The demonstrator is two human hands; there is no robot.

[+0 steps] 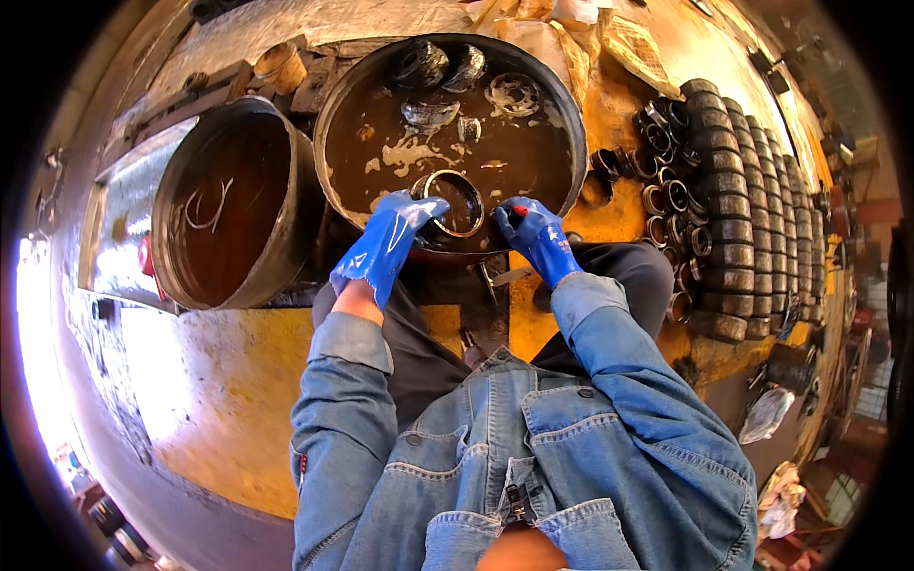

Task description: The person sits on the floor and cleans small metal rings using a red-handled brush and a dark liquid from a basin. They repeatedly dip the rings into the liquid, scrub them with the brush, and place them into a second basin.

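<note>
My left hand (400,224), in a blue rubber glove, grips a shiny metal ring (479,202) by its left side. The ring is tilted up over the near part of a wide round tub (322,143) of brown liquid. My right hand (536,233), gloved the same way, is closed at the tub's near right rim, a little apart from the ring. Something small and red (520,210) shows at its fingers; I cannot make out what it is. Dark, wet ring-shaped parts (422,65) and a pale foamy one (514,95) sit in the tub's far half.
Left of the tub stands a deep metal drum (162,219) with dark liquid and a pale looped strand (225,198). To the right, loose rings (675,196) lie beside long rows of stacked dark rings (728,209). A small bucket (279,68) stands behind; crumpled plastic (766,414) lies right.
</note>
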